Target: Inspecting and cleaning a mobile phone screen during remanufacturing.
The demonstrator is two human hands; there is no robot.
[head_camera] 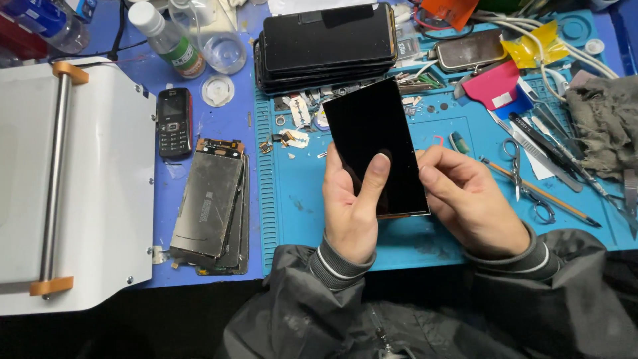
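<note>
Both hands clamp one black glass panel (377, 147) above the blue mat (438, 236).
Your left hand (352, 206) cradles its lower edge, thumb across the face; your right hand (465, 196) pinches the right edge. Judged thin, light, rigid, slick and brittle: hold it by the edges, not the corners.

Person's wearing a dark grey, slightly shiny puffy jacket, creasing up a lot around the forearms and chest. Ribbed knit cuffs are poking out at both wrists, darker grey with a thin pale stripe running around each. Left hand (352, 209) and right hand (468, 203) are going bare, no gloves or rings showing.
</note>
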